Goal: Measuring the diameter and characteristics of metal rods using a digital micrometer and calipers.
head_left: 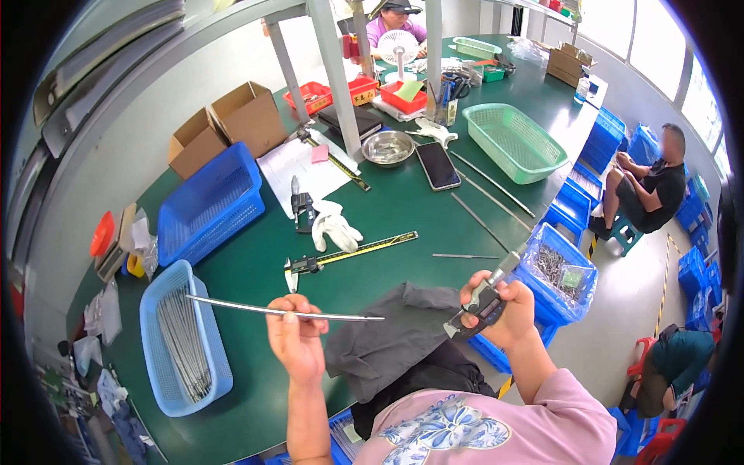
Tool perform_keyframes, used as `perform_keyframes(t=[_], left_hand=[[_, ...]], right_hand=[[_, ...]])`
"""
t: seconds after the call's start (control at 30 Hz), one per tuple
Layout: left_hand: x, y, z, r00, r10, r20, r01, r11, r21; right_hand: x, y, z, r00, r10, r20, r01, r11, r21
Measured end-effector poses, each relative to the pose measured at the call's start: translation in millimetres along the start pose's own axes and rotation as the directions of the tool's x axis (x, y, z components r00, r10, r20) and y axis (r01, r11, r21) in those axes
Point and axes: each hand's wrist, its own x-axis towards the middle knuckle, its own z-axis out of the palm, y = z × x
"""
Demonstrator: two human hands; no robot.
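Note:
My left hand (297, 341) is closed round a long, thin metal rod (232, 305), pinching it between thumb and fingers. The rod lies nearly level, its right end above a dark grey cloth (387, 341) near my lap. In my right hand (518, 310) is a digital micrometer (490, 304), gripped by its frame, thimble pointing up and away. The rod and the micrometer are apart. Left of my left hand, a light blue basket (152, 349) holds a bundle of similar rods (182, 345). A vernier caliper (356, 252) lies on the green table ahead.
Beyond the caliper are a white glove (335, 226), a digital caliper (299, 204), a phone (438, 166) and a steel bowl (389, 161). Several loose rods (496, 183) lie near the right edge, by a green basket (480, 147). A blue basket (252, 203) stands left. People sit nearby.

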Motion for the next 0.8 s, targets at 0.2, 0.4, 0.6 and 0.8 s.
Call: perform_keyframes(t=[0.2,0.4,0.6,0.8], left_hand=[[0.9,-13.5,-9.1,0.992,-0.123,-0.009,0.123,0.992,0.009],[5.1,-10.1,-14.2,0.984,-0.177,0.026,0.179,0.98,-0.089],[-2.8,-10.1,-24.3,0.979,-0.197,0.048,0.202,0.964,-0.171],[-8.2,-8.7,-24.2,0.98,-0.191,0.057,0.199,0.96,-0.196]], right_hand=[[26.6,22.0,23.6,0.971,0.044,-0.234,-0.072,0.991,-0.113],[55.3,32.1,58.7,0.965,0.032,-0.262,-0.084,0.978,-0.192],[60.6,55.4,64.7,0.98,0.106,-0.171,-0.145,0.961,-0.234],[59.4,60.5,62.2,0.946,0.207,-0.251,-0.258,0.947,-0.19]])
